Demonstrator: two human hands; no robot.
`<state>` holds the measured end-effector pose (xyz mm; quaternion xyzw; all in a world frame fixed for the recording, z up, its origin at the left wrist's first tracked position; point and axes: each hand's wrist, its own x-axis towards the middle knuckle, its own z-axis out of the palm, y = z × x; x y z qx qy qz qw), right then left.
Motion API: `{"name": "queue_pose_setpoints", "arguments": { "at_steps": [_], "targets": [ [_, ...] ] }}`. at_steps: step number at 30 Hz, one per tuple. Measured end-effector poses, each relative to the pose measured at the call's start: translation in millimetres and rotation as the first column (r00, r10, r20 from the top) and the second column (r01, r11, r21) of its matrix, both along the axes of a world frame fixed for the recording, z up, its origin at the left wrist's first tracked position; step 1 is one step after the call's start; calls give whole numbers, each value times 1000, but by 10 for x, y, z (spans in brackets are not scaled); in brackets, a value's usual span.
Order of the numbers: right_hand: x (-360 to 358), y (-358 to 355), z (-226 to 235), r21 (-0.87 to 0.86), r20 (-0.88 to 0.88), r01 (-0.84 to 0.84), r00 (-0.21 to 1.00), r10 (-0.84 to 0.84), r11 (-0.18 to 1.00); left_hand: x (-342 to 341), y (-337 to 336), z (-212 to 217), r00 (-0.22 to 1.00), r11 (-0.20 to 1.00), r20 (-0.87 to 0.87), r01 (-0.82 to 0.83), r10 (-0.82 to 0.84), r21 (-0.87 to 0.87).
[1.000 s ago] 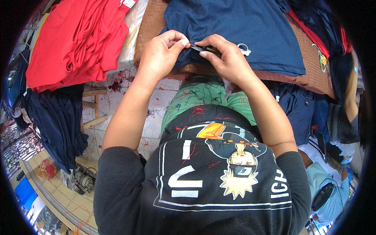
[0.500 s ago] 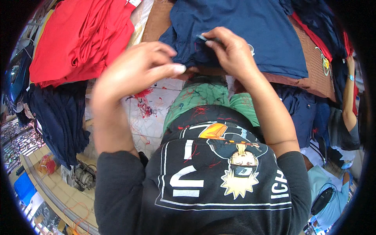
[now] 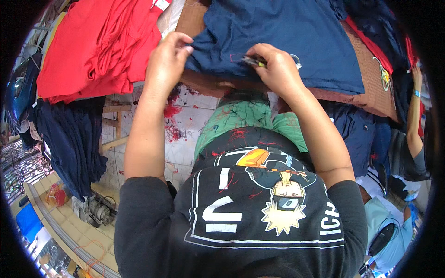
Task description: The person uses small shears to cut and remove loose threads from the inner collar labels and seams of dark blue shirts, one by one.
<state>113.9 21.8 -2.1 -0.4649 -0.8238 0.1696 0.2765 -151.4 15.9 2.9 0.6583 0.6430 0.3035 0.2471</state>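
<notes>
Brown table (image 3: 371, 76) bearing a navy shirt (image 3: 301, 34) at 1 o'clock

I am looking down from afar, and the table is running across the top of my view, its brown surface showing bare at 2 o'clock. The shirt is lying spread over it between 12 and 2. At 10 o'clock a heap of red clothes (image 3: 99, 53) is sitting, while dark clothes (image 3: 69, 143) are drooping at 9. At 1 o'clock my right hand (image 3: 280, 69) is curling firmly around a small tool (image 3: 252, 61), its grey tip pointing toward 9 over the shirt. At 11 my left hand (image 3: 168, 58) is bending its fingers, thumb and forefinger nearly meeting at the shirt's 9 o'clock edge; whether they are gripping cloth, I cannot tell. A thin pink outline (image 3: 232, 58) is marking the shirt just beside the tip.
</notes>
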Motion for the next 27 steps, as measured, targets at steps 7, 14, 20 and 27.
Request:
{"name": "queue_pose_setpoints", "arguments": {
  "at_steps": [7,14,20,27],
  "targets": [
    [-12,-58,164,25,-49,-138,989,139,990,39,-163,298,879,890,-336,415,-339,188],
    [75,-234,36,35,241,-184,955,170,982,20,-173,31,915,879,-216,391,-340,272],
    [374,-143,135,114,-21,-116,993,119,987,82,-145,36,910,955,360,105,-205,279],
    [666,90,752,-300,-298,-26,952,-68,954,203,-68,-8,787,978,590,74,-178,197]
  ]
}}
